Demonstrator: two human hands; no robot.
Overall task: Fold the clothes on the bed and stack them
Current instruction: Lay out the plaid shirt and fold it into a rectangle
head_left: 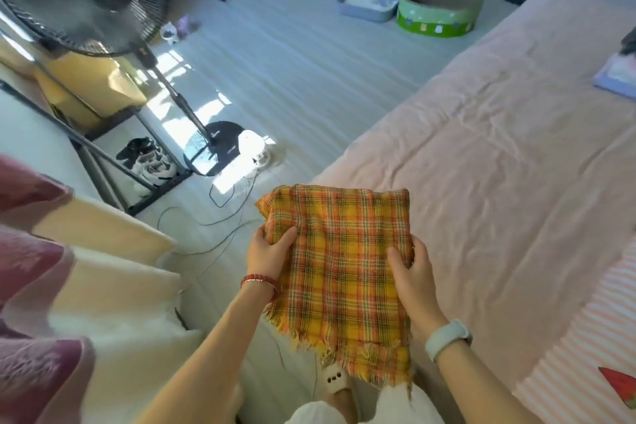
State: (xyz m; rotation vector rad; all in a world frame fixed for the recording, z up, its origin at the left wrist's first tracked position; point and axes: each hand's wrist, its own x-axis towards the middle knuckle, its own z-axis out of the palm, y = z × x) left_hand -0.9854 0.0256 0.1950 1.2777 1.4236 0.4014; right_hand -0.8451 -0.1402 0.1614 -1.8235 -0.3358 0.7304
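While I hold the folded plaid cloth (340,272) up off the pink bed (499,162), my left hand (268,248) pinches its left edge and my right hand (413,268) clamps the right edge, thumbs on top. I'd keep both grips level and the fringe tucked under, then lower it flat onto the bed, I judge.

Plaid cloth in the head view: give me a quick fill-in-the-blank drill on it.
1. The plaid cloth is gripped by ____ hands.
2. The beaded bracelet sits on the ____ wrist.
3. The cloth's fringed edge points ____ the person.
4. The bed sheet is ____ in colour.

Missing words: both; left; toward; pink
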